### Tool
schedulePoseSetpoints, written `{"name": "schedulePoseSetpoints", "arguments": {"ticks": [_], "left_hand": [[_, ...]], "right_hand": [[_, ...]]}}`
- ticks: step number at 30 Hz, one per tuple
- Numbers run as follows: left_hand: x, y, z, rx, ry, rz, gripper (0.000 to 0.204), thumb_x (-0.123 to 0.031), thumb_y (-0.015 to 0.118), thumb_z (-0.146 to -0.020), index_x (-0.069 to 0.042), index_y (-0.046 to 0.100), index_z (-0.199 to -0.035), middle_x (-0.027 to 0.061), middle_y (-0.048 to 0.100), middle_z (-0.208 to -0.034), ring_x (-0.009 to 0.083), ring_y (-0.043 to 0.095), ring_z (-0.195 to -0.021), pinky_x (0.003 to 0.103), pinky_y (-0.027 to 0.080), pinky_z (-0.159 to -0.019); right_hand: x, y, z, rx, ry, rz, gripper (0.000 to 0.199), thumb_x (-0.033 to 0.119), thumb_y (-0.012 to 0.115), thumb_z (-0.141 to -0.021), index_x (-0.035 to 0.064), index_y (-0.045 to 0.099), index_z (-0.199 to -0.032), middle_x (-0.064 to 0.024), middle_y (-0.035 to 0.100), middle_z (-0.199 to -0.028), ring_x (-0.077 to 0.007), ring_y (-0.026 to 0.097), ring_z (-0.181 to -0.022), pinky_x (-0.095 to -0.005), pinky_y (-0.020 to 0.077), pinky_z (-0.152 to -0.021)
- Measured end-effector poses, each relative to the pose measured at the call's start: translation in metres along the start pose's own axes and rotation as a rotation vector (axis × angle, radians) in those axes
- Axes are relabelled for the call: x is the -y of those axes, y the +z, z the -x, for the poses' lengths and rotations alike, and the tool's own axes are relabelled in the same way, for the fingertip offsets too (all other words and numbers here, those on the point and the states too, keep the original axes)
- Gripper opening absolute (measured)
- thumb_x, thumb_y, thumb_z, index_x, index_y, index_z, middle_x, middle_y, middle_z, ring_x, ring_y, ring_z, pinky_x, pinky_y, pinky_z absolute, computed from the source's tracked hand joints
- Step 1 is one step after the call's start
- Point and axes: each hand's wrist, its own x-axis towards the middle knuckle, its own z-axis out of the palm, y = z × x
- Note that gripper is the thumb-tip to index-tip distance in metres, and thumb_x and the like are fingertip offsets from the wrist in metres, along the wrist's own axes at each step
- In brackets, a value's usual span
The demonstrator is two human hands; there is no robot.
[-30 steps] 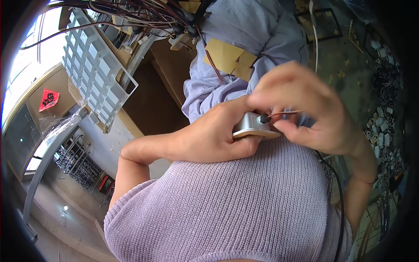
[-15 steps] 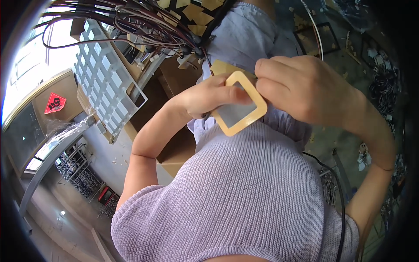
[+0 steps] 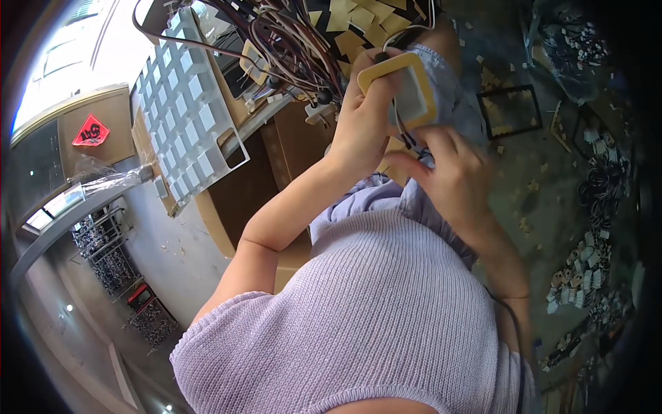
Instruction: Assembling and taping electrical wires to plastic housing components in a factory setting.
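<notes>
Housing point(image 3: 414, 95): square with rounded corners, a yellow rim round a grey middle, raised over the lap and tilted, its rimmed face toward the wearer
Left hand point(image 3: 365, 114): fingers closed around the near side of the housing, thumb laid across the rim onto the grey middle, the other fingers mostly hidden behind
Right hand point(image 3: 456, 171): just below the housing, fingers half curled, thumb and forefinger parted, their tips beside the wire ends; whether they grip or touch these I cannot tell
Wire ends point(image 3: 408, 140): dark, hanging by the lower edge of the rim
Cable bundle point(image 3: 286, 45): brown and dark strands in a loose tangle, beyond the left forearm
Yellow pieces point(image 3: 352, 19): flat, many of them squarish, scattered on a black surface beyond the hands
Block panel point(image 3: 186, 103): grey, with rows of pale rectangular blocks, off to the left
Cardboard box point(image 3: 219, 219): below that panel, dark inside
Black frame point(image 3: 510, 112): lying on the floor, off to the right
</notes>
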Motion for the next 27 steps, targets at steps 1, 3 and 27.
{"name": "schedulePoseSetpoints", "arguments": {"ticks": [1, 3, 27], "left_hand": [[0.004, 0.000, -0.001, -0.010, 0.080, -0.036, 0.026, -0.016, 0.048, -0.091, -0.009, 0.047, -0.116, 0.0037, 0.053, -0.102, 0.0122, 0.052, -0.094, 0.032, 0.053, -0.073], [0.006, 0.005, -0.001, -0.042, 0.160, -0.042, 0.027, -0.014, 0.047, -0.091, -0.007, 0.047, -0.117, 0.0052, 0.054, -0.101, 0.0136, 0.054, -0.091, 0.032, 0.052, -0.075], [-0.018, -0.042, 0.018, 0.747, 0.272, -0.787, 0.037, -0.009, 0.061, -0.076, -0.005, 0.057, -0.112, 0.0132, 0.061, -0.099, 0.0254, 0.060, -0.101, 0.032, 0.050, -0.079]], "right_hand": [[0.002, 0.012, 0.003, -0.074, 0.090, -0.063, 0.025, 0.029, 0.071, -0.081, 0.0073, 0.061, -0.086, -0.0060, 0.060, -0.074, -0.0257, 0.061, -0.059, -0.0324, 0.0470, -0.051], [0.003, 0.023, 0.005, -0.171, 0.186, -0.154, 0.020, 0.023, 0.067, -0.086, 0.0042, 0.062, -0.089, -0.0077, 0.061, -0.071, -0.0226, 0.062, -0.058, -0.0308, 0.0451, -0.048], [-0.039, 0.033, 0.035, 0.279, 0.320, -1.132, 0.065, 0.036, 0.066, -0.086, 0.0005, 0.041, -0.134, -0.0142, 0.057, -0.120, -0.0210, 0.058, -0.104, -0.0323, 0.0457, -0.087]]}}
